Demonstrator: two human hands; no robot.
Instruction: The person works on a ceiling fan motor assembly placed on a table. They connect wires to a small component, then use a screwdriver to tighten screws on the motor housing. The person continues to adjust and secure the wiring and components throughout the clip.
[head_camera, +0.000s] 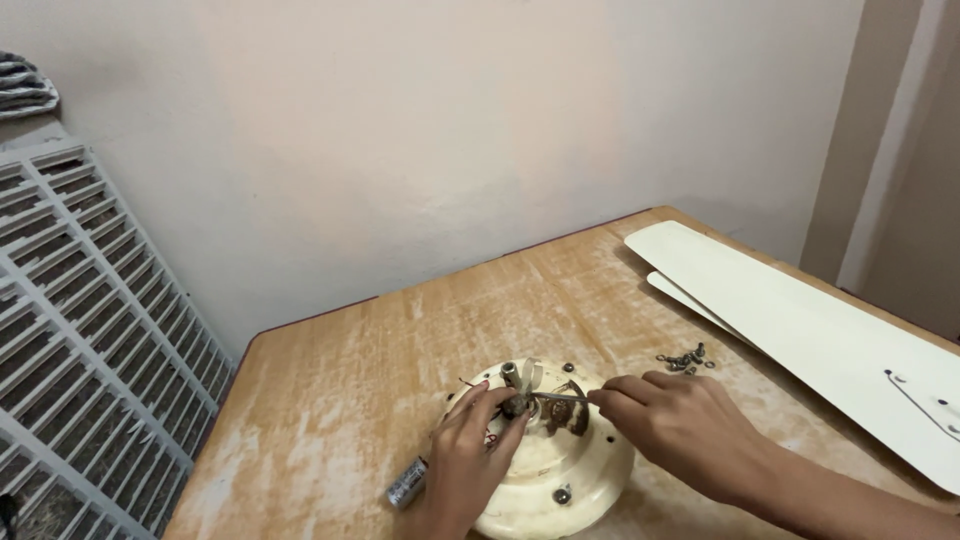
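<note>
A round cream fan motor (560, 465) sits on the wooden desk (340, 400), near the front edge. The left hand (470, 455) rests on the motor with its fingers curled around the short metal shaft (512, 378) in the middle. The right hand (685, 425) is pinched shut on a thin metal tool (562, 397) that points at the shaft. Brown wires (567, 415) show in a gap on top of the motor, just under the tool. A small grey cylinder (407, 483) lies on the desk beside the left wrist. A little pile of screws (686, 359) lies just past the right hand. Long cream fan blades (800, 330) lie on the right side of the desk, one on top of another. A white plastic grid (80, 350) leans at the left by the pale wall (450, 130). The hands cover part of the motor, so the tip of the tool is hard to see. The bottom of the motor and both arms are cut off by the edge of the view.
</note>
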